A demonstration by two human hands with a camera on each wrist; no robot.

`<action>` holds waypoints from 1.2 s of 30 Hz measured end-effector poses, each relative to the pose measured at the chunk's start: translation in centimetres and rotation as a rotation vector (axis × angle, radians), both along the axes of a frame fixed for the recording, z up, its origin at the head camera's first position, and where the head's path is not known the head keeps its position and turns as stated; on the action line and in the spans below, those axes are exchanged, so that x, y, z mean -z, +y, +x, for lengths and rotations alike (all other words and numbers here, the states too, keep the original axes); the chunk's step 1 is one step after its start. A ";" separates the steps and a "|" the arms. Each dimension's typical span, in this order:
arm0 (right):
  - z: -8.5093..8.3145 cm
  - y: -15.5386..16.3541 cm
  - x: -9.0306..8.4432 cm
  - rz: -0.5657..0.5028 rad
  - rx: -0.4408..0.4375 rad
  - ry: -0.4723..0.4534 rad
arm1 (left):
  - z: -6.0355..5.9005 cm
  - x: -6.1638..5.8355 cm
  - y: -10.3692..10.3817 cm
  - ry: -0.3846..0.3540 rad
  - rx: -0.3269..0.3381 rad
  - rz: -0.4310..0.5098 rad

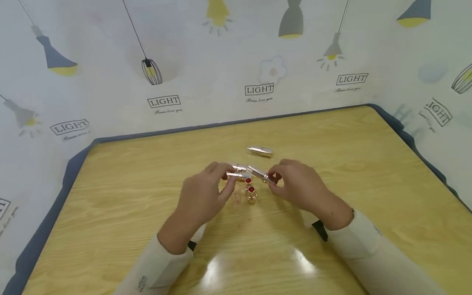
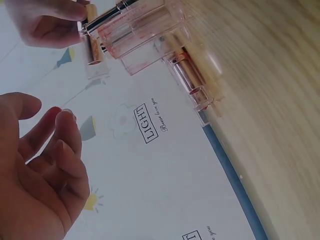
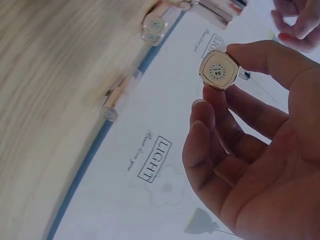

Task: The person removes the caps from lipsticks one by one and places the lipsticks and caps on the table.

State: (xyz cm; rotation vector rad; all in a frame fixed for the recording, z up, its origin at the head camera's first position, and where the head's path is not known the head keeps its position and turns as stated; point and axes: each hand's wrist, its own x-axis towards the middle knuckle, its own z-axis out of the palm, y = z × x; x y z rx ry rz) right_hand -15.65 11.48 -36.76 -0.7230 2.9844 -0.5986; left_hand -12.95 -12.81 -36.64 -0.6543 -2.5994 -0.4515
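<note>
My right hand (image 1: 300,188) pinches a lipstick (image 1: 259,173) between thumb and fingertips, tilted, its square base (image 3: 219,70) marked 04 facing the right wrist camera. My left hand (image 1: 203,192) is close beside the other lipstick tubes; in the left wrist view its fingers are loosely bent, with a gap between thumb and index. Near its fingertips in the head view are shiny clear-walled tubes (image 1: 239,175). Two uncapped lipsticks with red tips, a rear one (image 1: 248,181) and a front one (image 1: 251,194), stand upright between the hands.
Farther back on the wooden table (image 1: 147,176) lies another lipstick tube (image 1: 259,151). Behind the table rises a pale wall covering (image 1: 210,73) printed with lamps and the word LIGHT, edged with a blue-grey band (image 1: 184,130).
</note>
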 end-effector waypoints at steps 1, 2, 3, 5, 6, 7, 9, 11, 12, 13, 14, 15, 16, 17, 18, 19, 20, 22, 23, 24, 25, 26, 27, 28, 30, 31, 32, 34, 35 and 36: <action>0.3 -0.1 -0.2 -0.001 -0.012 0.017 | 0.1 0.0 -0.1 0.011 0.004 0.014; 0.5 -0.2 -0.3 -0.003 -0.026 0.039 | 0.1 0.0 -0.1 0.015 0.008 0.024; 0.8 -0.3 -0.5 -0.006 -0.040 0.063 | 0.2 0.0 -0.1 0.014 0.016 0.034; 1.3 -0.5 -0.8 -0.017 -0.073 0.103 | 0.3 0.1 0.0 0.000 0.034 0.045; 1.5 -0.6 -0.9 -0.025 -0.091 0.125 | 0.4 0.1 0.1 -0.012 0.042 0.051; 1.8 -0.7 -1.0 -0.033 -0.106 0.146 | 0.5 0.1 0.1 -0.020 0.050 0.054; 2.1 -0.9 -1.1 -0.055 -0.134 0.189 | 0.5 0.1 0.2 -0.028 0.066 0.054; 2.3 -1.0 -1.3 -0.074 -0.151 0.227 | 0.6 0.1 0.3 -0.027 0.083 0.050; 2.4 -1.1 -1.3 -0.081 -0.154 0.244 | 0.6 0.1 0.3 -0.022 0.089 0.046; 2.4 -1.1 -1.3 -0.088 -0.154 0.256 | 0.6 0.1 0.4 -0.013 0.098 0.042; 2.4 -1.2 -1.2 -0.092 -0.152 0.265 | 0.5 0.2 0.4 -0.005 0.108 0.039; 2.5 -1.2 -1.2 -0.095 -0.149 0.269 | 0.5 0.2 0.4 -0.005 0.117 0.037; 2.5 -1.3 -1.2 -0.095 -0.148 0.271 | 0.5 0.2 0.4 -0.004 0.125 0.034; 2.6 -1.3 -1.2 -0.095 -0.147 0.273 | 0.5 0.3 0.4 -0.001 0.131 0.036; 2.6 -1.3 -1.2 -0.096 -0.145 0.275 | 0.5 0.3 0.4 0.004 0.136 0.037; 2.6 -1.4 -1.2 -0.098 -0.144 0.278 | 0.5 0.4 0.4 0.008 0.142 0.041; 2.6 -1.4 -1.2 -0.099 -0.144 0.281 | 0.5 0.4 0.4 0.008 0.148 0.045; 2.6 -1.5 -1.1 -0.101 -0.148 0.288 | 0.5 0.4 0.5 0.016 0.165 0.051; 2.6 -1.5 -1.1 -0.104 -0.148 0.291 | 0.4 0.4 0.5 0.023 0.173 0.053; 2.6 -1.4 -1.0 -0.106 -0.145 0.289 | 0.4 0.4 0.6 0.027 0.181 0.052; 2.7 -1.4 -1.0 -0.107 -0.143 0.286 | 0.4 0.4 0.7 0.028 0.188 0.052; 2.7 -1.4 -0.9 -0.105 -0.140 0.282 | 0.4 0.4 0.7 0.027 0.195 0.052; 2.8 -1.3 -0.8 -0.103 -0.135 0.277 | 0.5 0.4 0.8 0.027 0.198 0.048; 2.8 -1.3 -0.8 -0.102 -0.132 0.271 | 0.5 0.4 0.8 0.027 0.198 0.043; 2.8 -1.4 -0.8 -0.091 -0.125 0.255 | 0.5 0.4 0.9 0.025 0.199 0.038; 2.8 -1.5 -0.8 -0.084 -0.126 0.243 | 0.5 0.4 0.9 0.025 0.200 0.035; 2.8 -1.5 -0.8 -0.077 -0.125 0.230 | 0.5 0.4 0.9 0.026 0.201 0.031; 2.7 -1.6 -0.8 -0.062 -0.123 0.207 | 0.6 0.4 0.9 0.032 0.204 0.024; 2.7 -1.6 -0.8 -0.052 -0.121 0.197 | 0.6 0.4 0.9 0.031 0.207 0.020; 2.7 -1.6 -0.8 -0.042 -0.120 0.190 | 0.6 0.4 1.0 0.034 0.211 0.017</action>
